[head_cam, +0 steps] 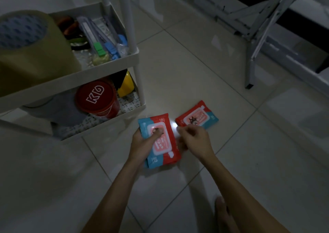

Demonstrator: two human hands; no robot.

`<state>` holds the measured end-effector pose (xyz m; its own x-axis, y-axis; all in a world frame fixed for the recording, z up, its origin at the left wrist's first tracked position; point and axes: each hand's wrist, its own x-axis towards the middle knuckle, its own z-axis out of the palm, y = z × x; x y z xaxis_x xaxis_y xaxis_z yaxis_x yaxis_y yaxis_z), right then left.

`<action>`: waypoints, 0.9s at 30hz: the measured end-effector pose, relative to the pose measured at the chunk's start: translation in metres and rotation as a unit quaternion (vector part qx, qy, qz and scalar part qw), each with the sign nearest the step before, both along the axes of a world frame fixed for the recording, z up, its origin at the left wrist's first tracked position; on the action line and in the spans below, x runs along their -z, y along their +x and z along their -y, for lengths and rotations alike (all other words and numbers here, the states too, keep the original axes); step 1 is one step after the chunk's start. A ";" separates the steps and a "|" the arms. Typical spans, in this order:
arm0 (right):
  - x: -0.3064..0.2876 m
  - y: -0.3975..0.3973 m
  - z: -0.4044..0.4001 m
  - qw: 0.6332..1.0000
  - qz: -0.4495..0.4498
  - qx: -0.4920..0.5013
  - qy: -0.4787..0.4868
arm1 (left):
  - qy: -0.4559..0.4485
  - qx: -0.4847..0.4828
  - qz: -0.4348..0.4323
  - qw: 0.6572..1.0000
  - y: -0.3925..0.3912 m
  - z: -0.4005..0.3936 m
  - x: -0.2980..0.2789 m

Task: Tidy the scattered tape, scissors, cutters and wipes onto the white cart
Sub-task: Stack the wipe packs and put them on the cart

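Holding one wipes pack (161,140) in the left hand (142,143), thumb pressed on its front, just above the floor (231,161). Right hand (194,138) half curled at the pack's right edge, fingers bent in; hard to tell if gripping or only touching. Second wipes pack (197,118) lying flat on the tiles just behind, not picked up yet.

Looks mostly done. Big tape roll (26,45) already up on the white cart (106,67), top shelf. Cutters (99,40) with green and blue ends lying beside it, plus what may be scissors (69,28), too dark to be sure. Only the two packs left to go, probably.

Pale shiny floor tiles with dark lines between. Very dim room. Red tub (98,97) on the lower shelf. Metal frame legs (252,37) standing off to the right.
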<state>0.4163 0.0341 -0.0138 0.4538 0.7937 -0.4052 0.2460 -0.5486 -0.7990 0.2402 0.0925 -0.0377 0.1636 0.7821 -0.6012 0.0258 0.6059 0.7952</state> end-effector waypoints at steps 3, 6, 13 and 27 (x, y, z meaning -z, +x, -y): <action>0.013 0.035 -0.005 0.990 0.106 0.097 0.001 | 0.004 0.000 -0.016 1.000 0.004 -0.006 -0.003; 0.022 0.057 -0.013 0.969 0.219 0.062 -0.101 | 0.001 0.011 -0.020 1.000 0.005 -0.012 -0.003; 0.024 0.042 -0.021 0.950 0.258 -0.149 -0.088 | -0.020 0.011 -0.045 0.999 -0.004 -0.016 0.000; 0.025 0.013 -0.027 0.992 0.034 -0.051 -0.107 | -0.025 0.029 -0.052 0.998 -0.039 -0.007 0.001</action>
<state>0.4297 0.0614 -0.0385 0.4072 0.7355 -0.5414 0.3584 -0.6740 -0.6460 0.2014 0.0997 -0.0389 0.1430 0.7413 -0.6558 0.1429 0.6402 0.7548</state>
